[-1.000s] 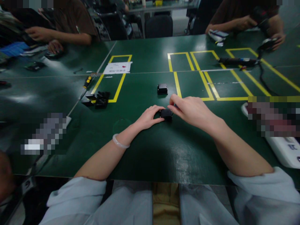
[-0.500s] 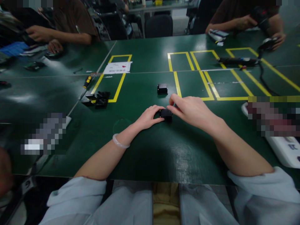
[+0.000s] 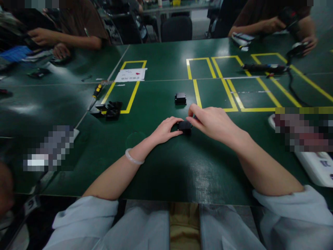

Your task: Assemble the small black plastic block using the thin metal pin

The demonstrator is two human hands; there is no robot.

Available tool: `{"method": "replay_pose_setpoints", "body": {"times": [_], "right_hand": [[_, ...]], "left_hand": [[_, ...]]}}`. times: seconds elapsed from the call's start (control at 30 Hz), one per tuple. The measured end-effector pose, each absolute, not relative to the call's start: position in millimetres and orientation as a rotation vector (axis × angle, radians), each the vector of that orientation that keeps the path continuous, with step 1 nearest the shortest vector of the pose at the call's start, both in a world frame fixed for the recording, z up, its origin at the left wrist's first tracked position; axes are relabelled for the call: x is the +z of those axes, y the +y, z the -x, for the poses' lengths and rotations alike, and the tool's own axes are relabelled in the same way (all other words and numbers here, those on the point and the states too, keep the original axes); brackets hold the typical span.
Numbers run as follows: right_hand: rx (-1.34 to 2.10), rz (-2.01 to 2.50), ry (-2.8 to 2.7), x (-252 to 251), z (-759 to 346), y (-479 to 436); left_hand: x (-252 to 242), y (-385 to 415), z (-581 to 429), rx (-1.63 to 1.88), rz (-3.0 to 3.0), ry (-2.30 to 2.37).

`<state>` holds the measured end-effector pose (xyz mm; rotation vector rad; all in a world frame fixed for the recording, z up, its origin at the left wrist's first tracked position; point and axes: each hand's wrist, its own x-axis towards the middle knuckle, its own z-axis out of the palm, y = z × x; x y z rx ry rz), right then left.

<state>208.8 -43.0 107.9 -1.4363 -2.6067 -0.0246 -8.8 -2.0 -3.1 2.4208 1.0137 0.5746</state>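
Note:
My left hand (image 3: 167,130) grips a small black block (image 3: 184,127), box-shaped like a servo motor, between thumb and fingers. The block rests on the green table in front of me. At its right end, my right hand (image 3: 212,119) is closed with thumb and forefinger drawn together. Whatever lies between those fingertips is hidden or too small to make out. A second, similar black block (image 3: 180,98) stands just beyond my hands, touched by neither.
Several black bracket-like pieces (image 3: 110,110) lie to the left, near a yellow-handled screwdriver (image 3: 97,91) and a white paper label (image 3: 130,74). Yellow tape (image 3: 221,78) outlines rectangles on the table. A white case (image 3: 316,168) sits at right. Two people work across the table.
My right fingertips have shifted very slightly at the block's right end. The left hand and the block stay in place.

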Motion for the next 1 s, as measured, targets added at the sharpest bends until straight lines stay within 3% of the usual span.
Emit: {"method": "replay_pose_setpoints", "body": {"times": [1.0], "right_hand": [[-0.001, 1.459, -2.599, 109.5, -206.8, -44.8]], "left_hand": [[-0.8, -3.6, 8.2, 0.575, -2.407, 1.005]]}}
